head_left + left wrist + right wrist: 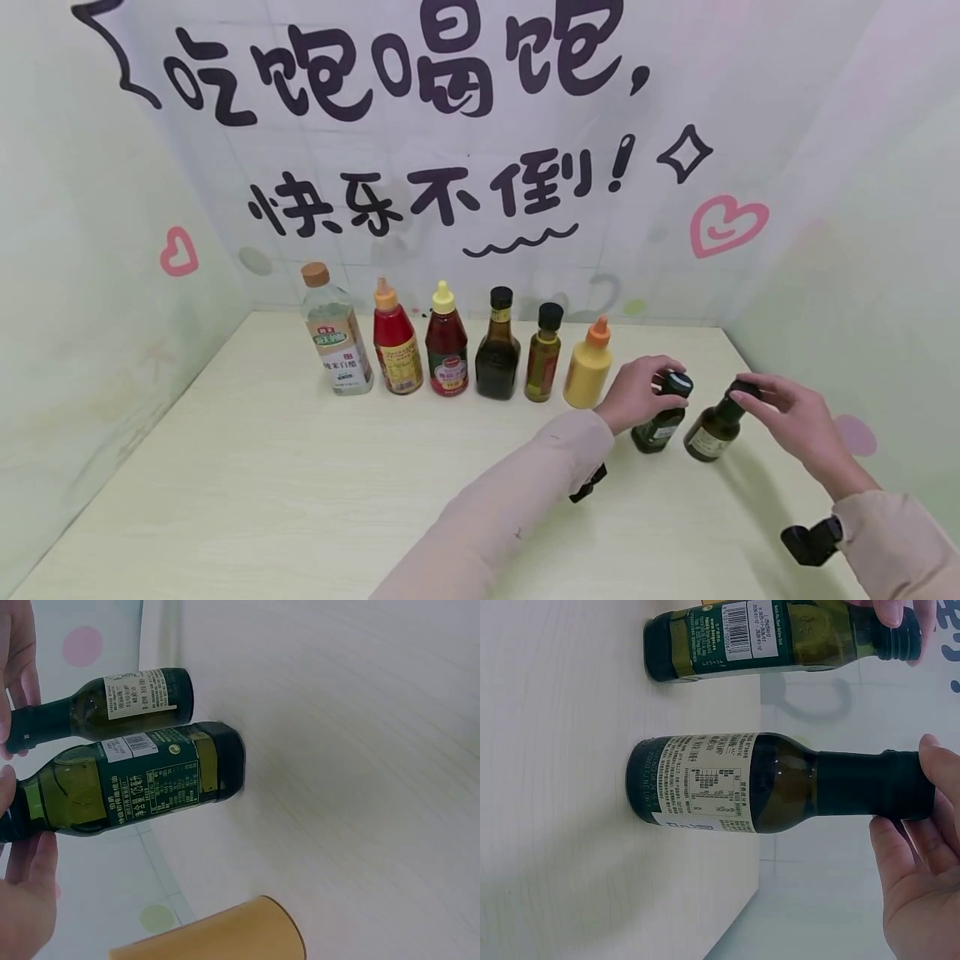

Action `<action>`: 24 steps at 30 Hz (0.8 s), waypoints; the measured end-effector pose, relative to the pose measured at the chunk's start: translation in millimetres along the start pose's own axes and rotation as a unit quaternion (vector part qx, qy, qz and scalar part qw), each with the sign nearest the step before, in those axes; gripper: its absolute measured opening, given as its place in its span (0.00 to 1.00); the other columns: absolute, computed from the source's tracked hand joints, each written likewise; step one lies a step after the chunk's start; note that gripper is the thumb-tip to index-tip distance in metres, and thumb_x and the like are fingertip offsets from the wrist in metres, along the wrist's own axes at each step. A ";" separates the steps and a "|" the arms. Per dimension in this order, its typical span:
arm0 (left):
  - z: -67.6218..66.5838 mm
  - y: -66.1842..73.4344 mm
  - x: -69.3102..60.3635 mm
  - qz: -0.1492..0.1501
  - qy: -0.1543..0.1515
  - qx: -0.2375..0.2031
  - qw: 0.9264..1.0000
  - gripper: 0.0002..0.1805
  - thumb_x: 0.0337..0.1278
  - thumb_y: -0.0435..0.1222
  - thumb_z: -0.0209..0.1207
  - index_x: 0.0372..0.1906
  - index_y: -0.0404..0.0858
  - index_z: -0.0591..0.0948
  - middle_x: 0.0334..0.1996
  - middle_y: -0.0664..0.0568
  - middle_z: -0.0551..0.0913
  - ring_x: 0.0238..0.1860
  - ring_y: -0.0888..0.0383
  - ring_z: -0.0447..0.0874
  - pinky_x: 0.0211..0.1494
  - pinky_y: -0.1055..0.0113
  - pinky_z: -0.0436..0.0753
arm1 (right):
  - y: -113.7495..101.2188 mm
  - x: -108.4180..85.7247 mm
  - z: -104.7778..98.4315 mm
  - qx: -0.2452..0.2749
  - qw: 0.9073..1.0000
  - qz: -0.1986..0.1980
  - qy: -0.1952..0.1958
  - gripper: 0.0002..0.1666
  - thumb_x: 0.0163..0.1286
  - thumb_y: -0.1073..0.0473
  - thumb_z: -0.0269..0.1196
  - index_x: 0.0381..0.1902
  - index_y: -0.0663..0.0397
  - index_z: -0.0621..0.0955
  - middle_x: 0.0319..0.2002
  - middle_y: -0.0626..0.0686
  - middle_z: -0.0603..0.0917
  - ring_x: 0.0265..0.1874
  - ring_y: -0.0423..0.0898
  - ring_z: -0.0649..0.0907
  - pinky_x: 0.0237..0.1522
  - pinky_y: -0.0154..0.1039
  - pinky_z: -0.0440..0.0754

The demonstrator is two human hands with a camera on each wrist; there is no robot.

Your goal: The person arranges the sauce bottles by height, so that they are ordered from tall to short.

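Note:
My left hand (pixel 636 393) pinches the dark cap of a square green olive oil bottle (pixel 654 436), which stands upright or nearly so at the right of the table. Its green label and barcode show in the left wrist view, on the bottle's side (pixel 150 776). Beside it, my right hand (pixel 801 423) holds the capped top of a round dark bottle (pixel 708 437) with a cream label. The right wrist view shows thumb and fingers around that cap, and the bottle (pixel 720 784) a small gap from the green one (pixel 750 637).
Left of the hands stands a row: yellow squeeze bottle (pixel 587 372), slim oil bottle (pixel 543 362), dark sauce bottle (pixel 498 358), two red squeeze bottles (pixel 398 354) (pixel 447 354) and a clear white vinegar bottle (pixel 337 346). Walls border the pale table (pixel 300 492) behind and at both sides.

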State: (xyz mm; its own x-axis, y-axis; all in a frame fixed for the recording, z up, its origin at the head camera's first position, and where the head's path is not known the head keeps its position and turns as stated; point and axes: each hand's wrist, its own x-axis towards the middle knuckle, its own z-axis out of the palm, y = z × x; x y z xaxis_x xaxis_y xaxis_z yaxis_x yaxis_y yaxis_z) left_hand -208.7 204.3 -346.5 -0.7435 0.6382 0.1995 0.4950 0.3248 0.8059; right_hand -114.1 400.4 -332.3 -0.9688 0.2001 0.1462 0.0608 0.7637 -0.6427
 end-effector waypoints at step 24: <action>-12.3 -9.0 -6.6 0.024 0.008 -0.002 1.000 0.19 0.42 0.36 0.66 0.46 0.42 0.79 0.36 0.57 0.76 0.34 0.72 0.75 0.35 0.87 0.70 | -1.5 -1.3 0.1 0.003 1.000 0.001 -0.002 0.28 0.62 0.48 0.57 0.57 0.54 0.71 0.55 0.63 0.69 0.35 0.13 0.63 0.30 0.21 0.69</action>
State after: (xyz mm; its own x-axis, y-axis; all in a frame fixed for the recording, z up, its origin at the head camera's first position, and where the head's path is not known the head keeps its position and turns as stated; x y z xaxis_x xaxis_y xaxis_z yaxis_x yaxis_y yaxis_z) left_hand -213.8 188.5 -348.2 -0.7256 0.6421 0.2474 0.5287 0.2900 0.7977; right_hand -112.9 398.9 -331.6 -0.9695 0.1990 0.1429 0.0606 0.7601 -0.6470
